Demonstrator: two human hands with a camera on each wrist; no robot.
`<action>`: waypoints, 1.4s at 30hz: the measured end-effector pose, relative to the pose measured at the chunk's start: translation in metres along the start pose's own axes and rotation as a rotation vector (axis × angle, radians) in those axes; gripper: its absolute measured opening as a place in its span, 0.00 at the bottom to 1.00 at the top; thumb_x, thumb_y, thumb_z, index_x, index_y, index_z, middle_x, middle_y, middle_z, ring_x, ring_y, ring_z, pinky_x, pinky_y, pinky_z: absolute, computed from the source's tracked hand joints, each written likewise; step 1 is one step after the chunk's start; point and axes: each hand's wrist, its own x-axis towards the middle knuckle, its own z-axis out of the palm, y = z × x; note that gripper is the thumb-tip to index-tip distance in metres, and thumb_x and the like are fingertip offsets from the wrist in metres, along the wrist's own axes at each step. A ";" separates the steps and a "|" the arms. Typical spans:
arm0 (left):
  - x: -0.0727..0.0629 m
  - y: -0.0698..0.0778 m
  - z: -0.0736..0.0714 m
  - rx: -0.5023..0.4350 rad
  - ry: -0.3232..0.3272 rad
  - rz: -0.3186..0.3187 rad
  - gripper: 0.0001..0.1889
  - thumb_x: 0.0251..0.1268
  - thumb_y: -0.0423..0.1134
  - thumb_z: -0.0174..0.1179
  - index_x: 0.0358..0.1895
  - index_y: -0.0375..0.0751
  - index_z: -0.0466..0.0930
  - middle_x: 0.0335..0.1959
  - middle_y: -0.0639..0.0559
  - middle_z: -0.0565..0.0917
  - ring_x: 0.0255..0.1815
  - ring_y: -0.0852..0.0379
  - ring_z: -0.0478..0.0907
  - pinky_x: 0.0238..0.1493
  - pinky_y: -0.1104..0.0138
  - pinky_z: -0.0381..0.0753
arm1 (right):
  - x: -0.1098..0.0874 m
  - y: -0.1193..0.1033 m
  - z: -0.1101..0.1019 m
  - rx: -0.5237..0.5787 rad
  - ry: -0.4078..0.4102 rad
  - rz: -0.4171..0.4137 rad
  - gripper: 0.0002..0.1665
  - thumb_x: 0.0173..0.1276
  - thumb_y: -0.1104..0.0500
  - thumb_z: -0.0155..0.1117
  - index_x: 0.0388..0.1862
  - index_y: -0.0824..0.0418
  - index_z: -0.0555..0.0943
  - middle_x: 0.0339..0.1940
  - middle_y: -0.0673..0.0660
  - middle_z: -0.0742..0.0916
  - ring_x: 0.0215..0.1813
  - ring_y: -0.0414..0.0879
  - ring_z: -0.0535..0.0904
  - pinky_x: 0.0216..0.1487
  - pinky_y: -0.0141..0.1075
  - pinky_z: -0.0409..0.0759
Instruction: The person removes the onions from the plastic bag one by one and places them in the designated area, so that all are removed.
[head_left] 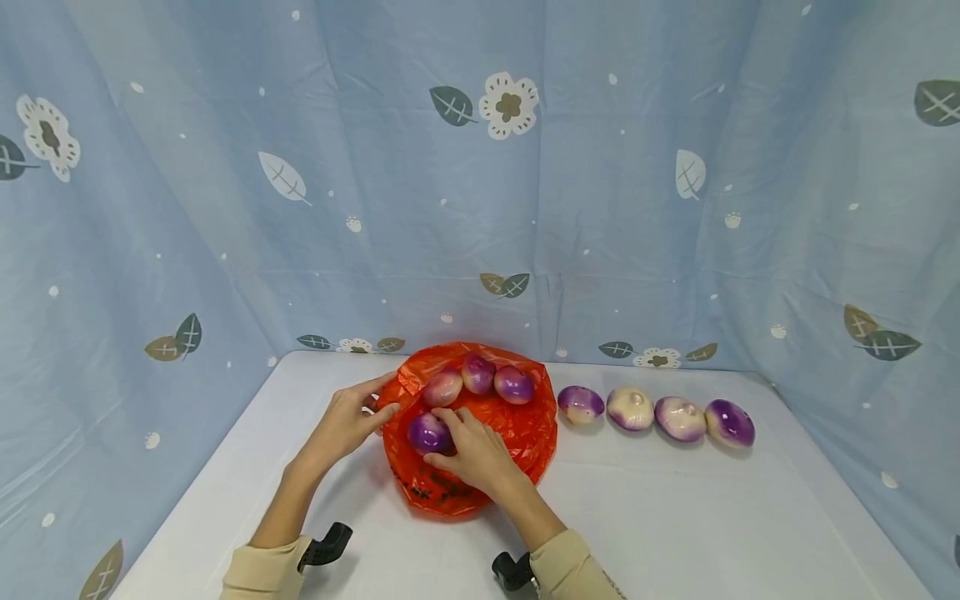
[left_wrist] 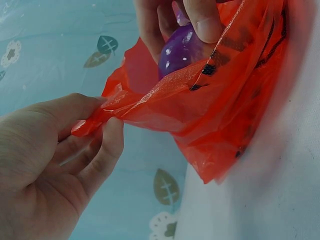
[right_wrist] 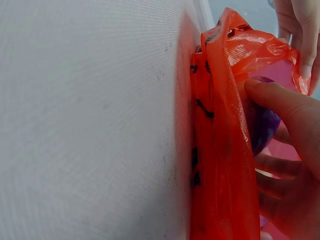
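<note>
A red plastic bag [head_left: 517,429] lies spread wide on the table, its mouth facing up. My left hand [head_left: 347,423] pinches the bag's left rim between thumb and fingers; the left wrist view shows the film [left_wrist: 112,107] bunched there. Inside the bag, my right hand [head_left: 474,450] grips a glossy purple onion [head_left: 428,434], thumb on the near side and fingers over the top. In the right wrist view the bag's wall partly hides this onion [right_wrist: 265,127]. Farther back in the bag sit a pinkish onion [head_left: 443,388] and two purple ones [head_left: 477,374].
Several purple-and-white onions stand in a row on the white table [head_left: 675,517] right of the bag, from a near one [head_left: 581,405] to a darker one [head_left: 730,423]. A blue patterned curtain [head_left: 585,208] hangs behind the table and along its sides.
</note>
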 end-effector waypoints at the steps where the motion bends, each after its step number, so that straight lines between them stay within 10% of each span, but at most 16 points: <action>1: 0.000 0.000 0.000 -0.001 -0.001 -0.001 0.27 0.63 0.35 0.66 0.67 0.38 0.73 0.44 0.39 0.87 0.29 0.59 0.83 0.25 0.74 0.83 | 0.000 0.000 0.000 0.002 0.000 0.000 0.43 0.60 0.39 0.70 0.72 0.47 0.66 0.63 0.57 0.78 0.62 0.53 0.80 0.58 0.53 0.81; 42: 0.000 -0.002 0.002 -0.004 0.015 0.013 0.27 0.61 0.33 0.67 0.66 0.36 0.74 0.42 0.39 0.86 0.28 0.60 0.82 0.24 0.74 0.82 | -0.026 0.015 -0.035 -0.049 0.034 -0.021 0.40 0.60 0.40 0.71 0.70 0.43 0.68 0.59 0.53 0.80 0.56 0.52 0.82 0.53 0.54 0.83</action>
